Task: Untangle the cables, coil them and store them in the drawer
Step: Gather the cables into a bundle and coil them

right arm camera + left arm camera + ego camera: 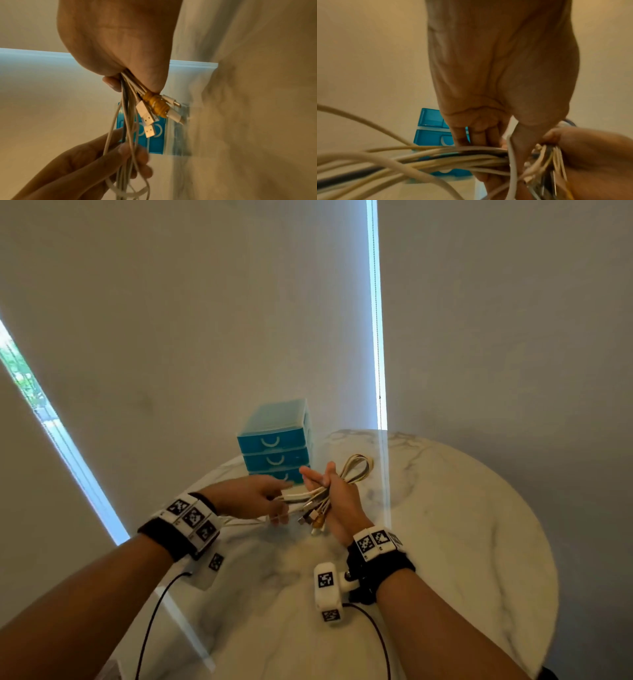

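Blue drawer unit [275, 444]: shut | cables [317, 499]: both hands grip

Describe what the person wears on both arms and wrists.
Both forearms are bare, with no sleeves. Each wrist carries a black strap topped by white blocks printed with black-and-white square markers. A white camera housing with similar markers hangs under the right wrist. A thin black cable trails from each wrist unit.
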